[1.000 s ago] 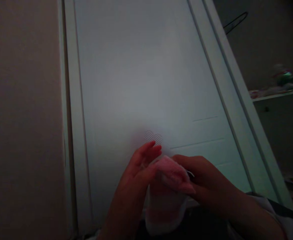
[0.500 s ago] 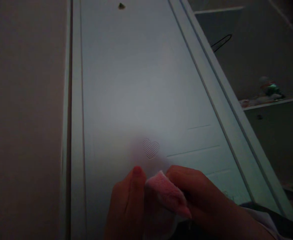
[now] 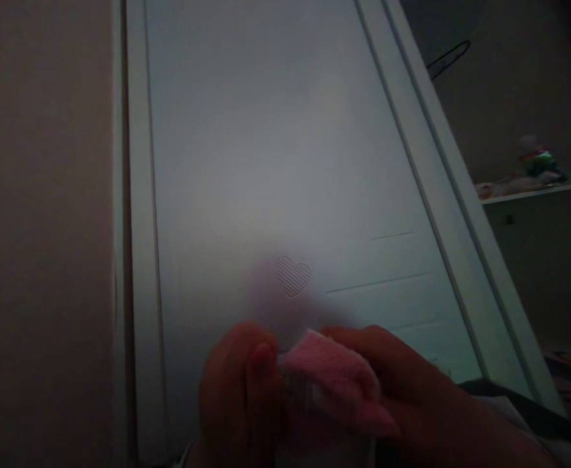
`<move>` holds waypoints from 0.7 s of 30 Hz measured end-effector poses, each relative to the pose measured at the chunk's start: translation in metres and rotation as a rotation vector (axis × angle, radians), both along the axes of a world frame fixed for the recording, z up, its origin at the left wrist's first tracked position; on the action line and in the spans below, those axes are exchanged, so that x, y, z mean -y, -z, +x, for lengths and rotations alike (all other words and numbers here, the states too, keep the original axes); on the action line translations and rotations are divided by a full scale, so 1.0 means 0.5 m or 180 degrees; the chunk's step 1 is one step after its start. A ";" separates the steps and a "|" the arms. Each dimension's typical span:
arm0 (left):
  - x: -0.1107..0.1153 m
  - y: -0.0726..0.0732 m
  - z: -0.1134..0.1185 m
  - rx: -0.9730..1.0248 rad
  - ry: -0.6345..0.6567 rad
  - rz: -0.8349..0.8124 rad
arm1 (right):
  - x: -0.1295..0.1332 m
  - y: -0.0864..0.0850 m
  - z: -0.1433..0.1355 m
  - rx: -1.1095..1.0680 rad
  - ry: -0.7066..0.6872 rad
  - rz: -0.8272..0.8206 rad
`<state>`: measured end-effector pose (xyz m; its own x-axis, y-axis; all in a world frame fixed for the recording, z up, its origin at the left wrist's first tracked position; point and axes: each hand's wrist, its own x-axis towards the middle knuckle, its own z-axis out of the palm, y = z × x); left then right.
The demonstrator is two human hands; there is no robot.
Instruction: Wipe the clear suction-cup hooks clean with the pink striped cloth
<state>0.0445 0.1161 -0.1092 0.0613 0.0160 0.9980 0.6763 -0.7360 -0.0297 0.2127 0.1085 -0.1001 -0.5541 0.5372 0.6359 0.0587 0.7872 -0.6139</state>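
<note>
In the low centre of the dim head view, both of my hands are close together in front of a pale panel (image 3: pixel 266 162). My right hand (image 3: pixel 412 383) is closed round a fuzzy pink cloth (image 3: pixel 338 367), which bunches out between the hands with one corner hanging down. My left hand (image 3: pixel 236 390) is curled, its thumb pressed against the fingers and touching the cloth's left edge. A pale, blurry thing (image 3: pixel 324 452) shows below the cloth between my hands; its kind is too dark to tell. What the left fingers grip is hidden.
A lined heart (image 3: pixel 293 277) and thin lines mark the panel above my hands. A brownish wall (image 3: pixel 41 227) is on the left. To the right, a shelf (image 3: pixel 538 193) bears small items, with a thin dark loop (image 3: pixel 448 60) above it.
The view has shifted a little, so the panel's dark top mark has left the frame. My left hand has turned slightly, and the pink cloth has spread somewhat lower and to the right.
</note>
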 end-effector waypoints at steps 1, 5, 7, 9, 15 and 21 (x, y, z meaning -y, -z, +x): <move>-0.001 -0.001 -0.002 -0.0121 0.0069 0.0029 | -0.004 0.001 -0.002 -0.0052 -0.0083 -0.0069; -0.008 0.003 0.003 -0.0202 0.0214 -0.0098 | -0.024 0.004 -0.003 -0.0115 -0.0281 -0.0314; -0.010 0.004 0.012 -0.0042 0.0315 -0.0259 | -0.032 0.006 0.000 -0.0112 -0.0268 -0.0246; -0.011 0.003 0.021 0.0129 0.0506 -0.0611 | -0.037 0.006 0.005 -0.0137 -0.0146 -0.0036; -0.030 -0.009 0.021 -0.0101 0.1066 -0.1579 | -0.053 0.006 0.013 -0.0107 0.0306 0.0663; -0.049 -0.012 0.015 0.0105 0.0419 -0.2155 | -0.074 0.009 0.011 -0.0032 0.0827 0.1341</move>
